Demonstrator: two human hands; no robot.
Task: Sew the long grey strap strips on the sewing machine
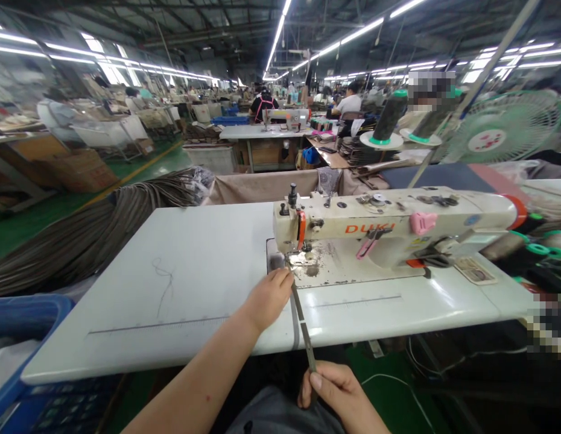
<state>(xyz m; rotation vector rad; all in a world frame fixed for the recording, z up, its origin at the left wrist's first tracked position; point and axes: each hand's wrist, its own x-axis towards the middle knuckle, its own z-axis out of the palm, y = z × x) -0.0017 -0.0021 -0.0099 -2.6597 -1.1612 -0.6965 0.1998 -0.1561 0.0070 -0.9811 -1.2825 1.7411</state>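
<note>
A cream sewing machine (389, 229) marked in orange letters stands on a white table (190, 283). A narrow grey strip (303, 325) runs from under the needle area toward me, over the table's front edge. My left hand (268, 296) rests on the table just left of the needle plate, its fingers curled and pinching the strip's far end. My right hand (337, 392) is below the table edge, thumb and fingers pressed on the strip's near end.
A big heap of grey strips (81, 235) lies left of the table. A blue crate (27, 374) is at the near left. Thread cones (389, 117) and a green fan (502, 129) stand behind the machine. Other people work at benches in the background.
</note>
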